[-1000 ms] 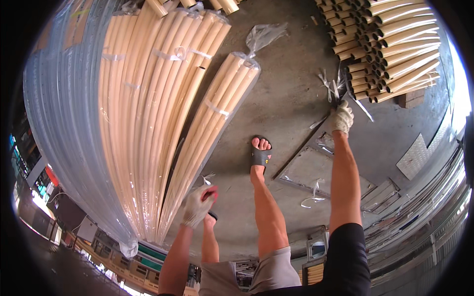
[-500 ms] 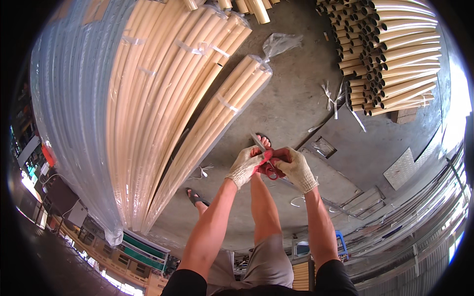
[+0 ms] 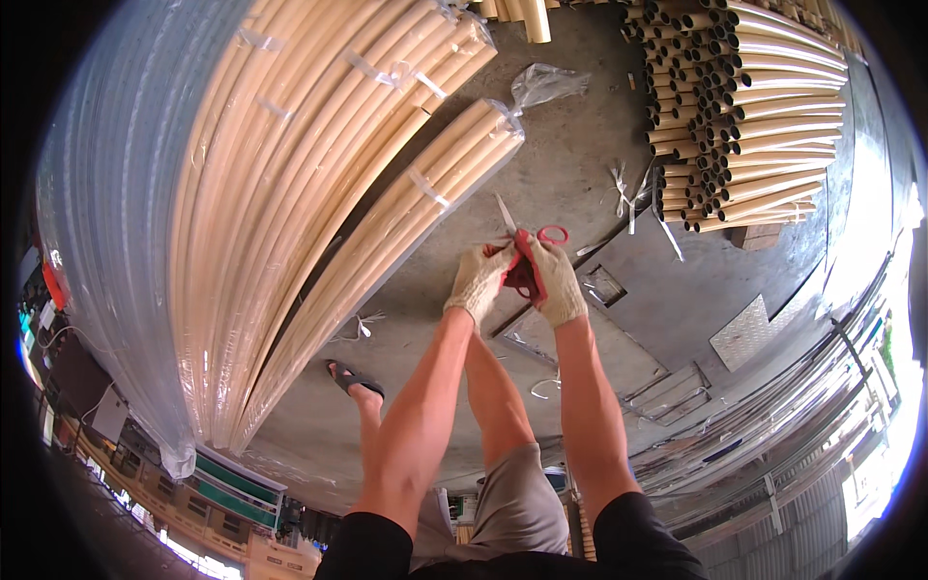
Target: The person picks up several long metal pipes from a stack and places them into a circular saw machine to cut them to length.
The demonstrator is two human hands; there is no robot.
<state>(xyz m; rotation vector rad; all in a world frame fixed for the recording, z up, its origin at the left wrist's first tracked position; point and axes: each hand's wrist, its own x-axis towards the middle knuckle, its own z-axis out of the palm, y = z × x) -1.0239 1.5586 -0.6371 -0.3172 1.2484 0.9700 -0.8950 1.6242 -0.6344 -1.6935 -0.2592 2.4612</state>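
A pair of red-handled scissors (image 3: pixel 506 215) is held up in front of me, blades pointing away. One handle ring sticks out past my right hand (image 3: pixel 553 280); the other hangs below it. I wear cream knit gloves with red palms. My right hand is closed round the scissors near where the blades meet the handles. From the other side my left hand (image 3: pixel 480 277) is closed on them too, its fingertips meeting the right ones. The gloves hide most of the grip.
Plastic-wrapped bundles of long tan tubes (image 3: pixel 319 164) lie on the left, a smaller wrapped bundle (image 3: pixel 440 174) beside them. Stacked tan tubes (image 3: pixel 773 130) with dark open ends stand at the far right. White ties (image 3: pixel 626 198) and clear plastic film (image 3: pixel 549 85) lie on the concrete floor.
Both hands have risen farther from me with the scissors. The scissors have turned, so one red ring now shows beyond my right hand. The view has shifted slightly.
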